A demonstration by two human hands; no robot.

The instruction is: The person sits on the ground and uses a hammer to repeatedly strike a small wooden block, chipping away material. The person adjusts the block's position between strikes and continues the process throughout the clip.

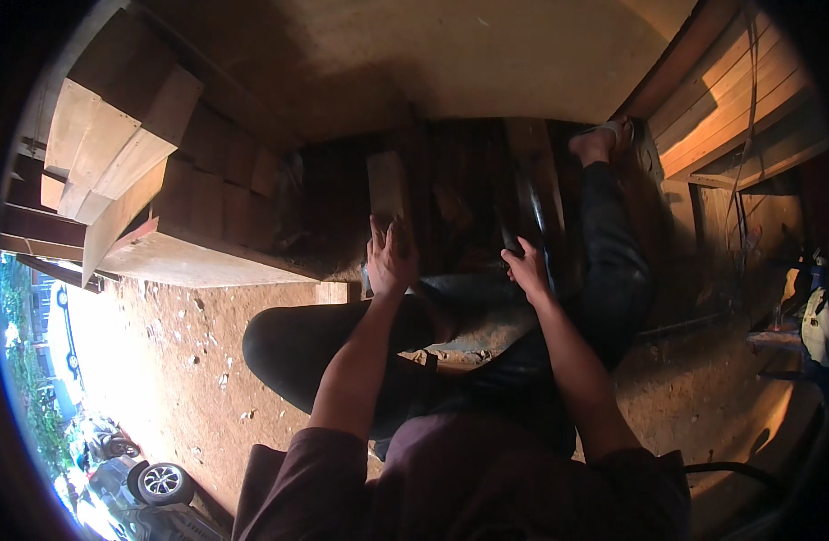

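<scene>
My left hand (pixel 392 269) lies over the near end of a pale wooden block (pixel 387 185), its fingers bent around the wood. The block points away from me in the shaded space between my legs. To the right, my right hand (pixel 528 272) is closed around a dark, narrow tool (pixel 507 224) that points away from me. Shade hides what kind of tool it is. Just beyond this hand runs a long piece with a shiny edge (pixel 549 216). The two hands are apart.
Stacked wooden boxes or panels (pixel 117 149) stand at the left. A slatted wooden piece (pixel 730 99) with a hanging cable (pixel 751 81) is at the right. My bare foot (pixel 599 142) rests ahead. Dirt ground (pixel 207 352) and a parked vehicle's wheel (pixel 164 484) lie left.
</scene>
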